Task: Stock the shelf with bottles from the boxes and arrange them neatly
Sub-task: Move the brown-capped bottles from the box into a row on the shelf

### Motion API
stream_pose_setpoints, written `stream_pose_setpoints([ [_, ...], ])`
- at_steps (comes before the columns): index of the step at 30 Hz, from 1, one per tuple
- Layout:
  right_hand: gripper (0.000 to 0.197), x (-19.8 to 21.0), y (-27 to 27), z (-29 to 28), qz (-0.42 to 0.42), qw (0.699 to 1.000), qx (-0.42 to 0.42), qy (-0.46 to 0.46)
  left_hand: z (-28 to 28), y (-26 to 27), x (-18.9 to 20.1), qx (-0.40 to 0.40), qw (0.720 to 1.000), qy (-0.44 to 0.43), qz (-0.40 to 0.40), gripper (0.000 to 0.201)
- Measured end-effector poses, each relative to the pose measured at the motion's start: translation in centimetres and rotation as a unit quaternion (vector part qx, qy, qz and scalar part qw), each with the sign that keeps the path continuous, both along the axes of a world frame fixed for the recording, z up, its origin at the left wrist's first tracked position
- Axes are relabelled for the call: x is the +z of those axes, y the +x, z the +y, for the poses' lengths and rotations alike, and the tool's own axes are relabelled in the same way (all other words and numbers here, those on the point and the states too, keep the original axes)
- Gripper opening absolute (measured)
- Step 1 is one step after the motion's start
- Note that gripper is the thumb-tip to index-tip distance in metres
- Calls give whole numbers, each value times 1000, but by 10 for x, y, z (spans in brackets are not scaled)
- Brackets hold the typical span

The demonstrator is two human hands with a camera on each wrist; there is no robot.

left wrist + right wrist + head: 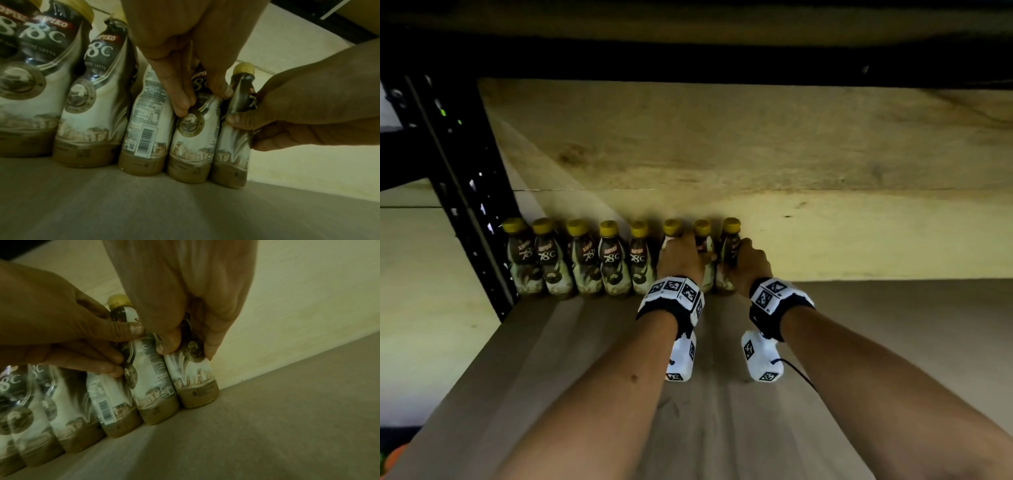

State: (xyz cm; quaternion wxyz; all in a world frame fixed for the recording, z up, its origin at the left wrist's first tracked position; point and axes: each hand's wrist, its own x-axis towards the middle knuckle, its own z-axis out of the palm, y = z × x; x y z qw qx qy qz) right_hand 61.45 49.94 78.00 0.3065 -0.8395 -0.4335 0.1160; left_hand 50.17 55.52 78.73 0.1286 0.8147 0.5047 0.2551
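Note:
Several coffee latte bottles with yellow caps stand in a row (585,260) against the back of the wooden shelf (592,359). My left hand (683,255) reaches in from above and pinches the second bottle from the right (191,146) between thumb and fingers (182,107). My right hand (748,260) grips the rightmost bottle (195,382) at its waist, thumb on one side and fingers (209,350) on the other. Both bottles stand upright on the board and touch each other. The third bottle from the right (144,123) shows its barcode side, while the others face forward.
A black metal upright (465,192) bounds the row on the left. The pale back panel (756,154) stands right behind the bottles. A dark beam of the shelf above (688,61) hangs overhead. Bare shelf board (893,325) stretches to the right of the row.

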Motion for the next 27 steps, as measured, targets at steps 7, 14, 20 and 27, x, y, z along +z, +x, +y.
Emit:
stream_pose_setpoints([
  [7, 48, 6, 3, -5, 42, 999, 20, 1, -23, -5, 13, -18, 998, -45, 29, 54],
  [14, 106, 1, 13, -41, 138, 987, 85, 15, -62, -53, 26, -42, 998, -31, 23, 40],
  [20, 91, 9, 34, -97, 28, 989, 133, -63, -101, -69, 29, -78, 994, -69, 42, 33],
  [27, 47, 10, 36, -242, -50, 953, 241, -177, -212, -23, -1, -160, 978, -137, 5, 25],
])
